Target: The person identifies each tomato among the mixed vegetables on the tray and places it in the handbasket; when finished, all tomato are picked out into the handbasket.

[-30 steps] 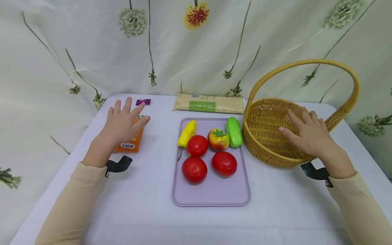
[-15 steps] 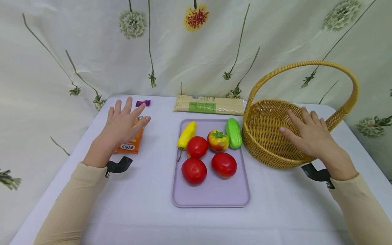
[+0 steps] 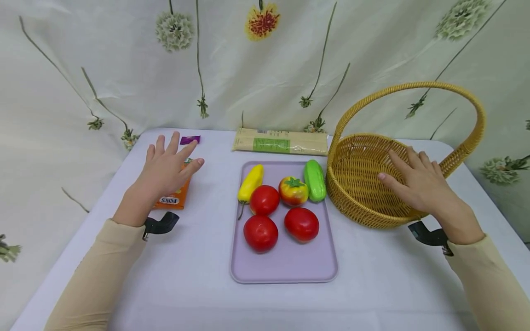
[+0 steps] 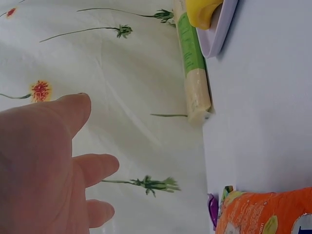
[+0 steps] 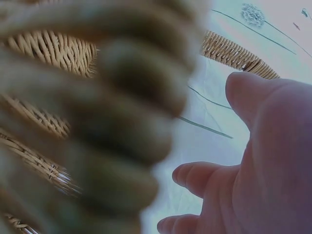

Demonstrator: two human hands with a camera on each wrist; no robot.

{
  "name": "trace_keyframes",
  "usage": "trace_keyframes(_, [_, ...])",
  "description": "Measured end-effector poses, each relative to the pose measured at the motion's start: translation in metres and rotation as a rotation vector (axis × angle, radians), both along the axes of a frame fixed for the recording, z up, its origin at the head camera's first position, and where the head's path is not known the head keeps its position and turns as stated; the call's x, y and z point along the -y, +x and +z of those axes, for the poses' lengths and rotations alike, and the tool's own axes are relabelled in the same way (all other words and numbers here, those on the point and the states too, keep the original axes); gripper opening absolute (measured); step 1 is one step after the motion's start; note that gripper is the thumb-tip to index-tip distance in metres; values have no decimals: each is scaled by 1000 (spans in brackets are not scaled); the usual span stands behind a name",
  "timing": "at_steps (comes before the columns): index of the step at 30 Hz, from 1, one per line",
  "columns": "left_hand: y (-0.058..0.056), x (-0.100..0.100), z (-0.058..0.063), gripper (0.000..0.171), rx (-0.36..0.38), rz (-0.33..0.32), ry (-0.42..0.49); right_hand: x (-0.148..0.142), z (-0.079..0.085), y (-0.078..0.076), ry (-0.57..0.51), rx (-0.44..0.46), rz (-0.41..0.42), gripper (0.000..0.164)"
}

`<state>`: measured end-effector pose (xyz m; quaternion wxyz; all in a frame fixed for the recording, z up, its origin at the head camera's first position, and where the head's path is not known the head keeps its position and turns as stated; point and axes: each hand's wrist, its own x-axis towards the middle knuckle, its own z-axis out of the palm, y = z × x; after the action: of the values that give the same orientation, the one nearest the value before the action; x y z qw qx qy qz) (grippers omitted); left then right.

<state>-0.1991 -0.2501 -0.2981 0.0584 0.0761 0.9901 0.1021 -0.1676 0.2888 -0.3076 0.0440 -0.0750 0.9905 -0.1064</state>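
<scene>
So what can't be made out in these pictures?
Head view: much of the orange bag, hidden by the left hand.
Head view: any print on the purple packet, too small to read.
Left wrist view: most of the tray, cut off by the top edge.
Right wrist view: nearest wicker of the basket, blurred.

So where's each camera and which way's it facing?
Head: on the head, facing forward and down at the lilac tray; left hand, right hand, sleeves show.
Left wrist: on that wrist, facing floral cloth and orange packet; left hand shows.
Right wrist: on that wrist, facing the wicker basket; right hand shows.
Head and left wrist views share the orange packet.
</scene>
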Motion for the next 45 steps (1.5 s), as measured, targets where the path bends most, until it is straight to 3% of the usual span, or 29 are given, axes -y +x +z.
trace_keyframes(18, [-2,-1,-2,79,-4,-24,-11,1,1,1,12,7,17,82])
trace_keyframes(25, [-1,-3,-8,74,-30,-54,12,3,-2,2,-6,-11,32,79])
trace_keyframes(30, [2,-11,-16,71,-42,-85,-5,3,-4,4,-51,-33,62,77])
trace_keyframes(37, [13,-25,-36,65,-39,-167,21,8,-8,7,-99,-84,104,72])
trace_keyframes(45, [28,-43,-57,65,27,-240,115,20,-12,12,-164,-235,171,58])
